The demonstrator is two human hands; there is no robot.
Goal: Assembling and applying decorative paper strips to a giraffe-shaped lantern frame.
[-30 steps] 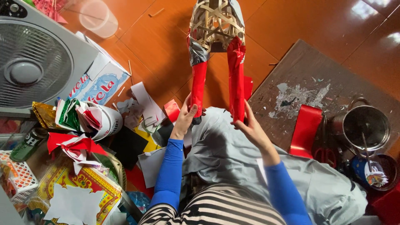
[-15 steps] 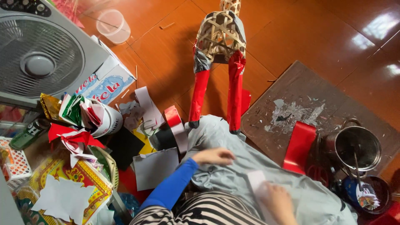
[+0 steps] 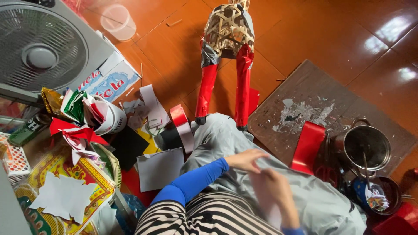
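Observation:
A woven bamboo figure (image 3: 228, 28) stands on the orange floor, its two legs (image 3: 205, 91) wrapped in red paper, its feet by my knee. Both hands are over my lap on the grey trousers (image 3: 217, 139). My left hand (image 3: 246, 160), on a blue-sleeved arm, reaches right with fingers stretched towards the other hand. My right hand (image 3: 278, 193) is blurred and seems to grip a pale piece of paper (image 3: 261, 187). The left fingertips are at that paper's edge; I cannot tell whether they pinch it.
A grey fan (image 3: 41, 52) stands at the left beside a cardboard box (image 3: 109, 80). Paper scraps, a red tape roll (image 3: 178, 115) and a white bowl (image 3: 106, 117) litter the floor. A board (image 3: 305, 104), red sheet (image 3: 308, 146) and metal pots (image 3: 366, 148) lie at the right.
Both hands left the figure's red legs and drew back to my lap. The right hand picked up a pale paper piece, and the left hand moved right to meet it.

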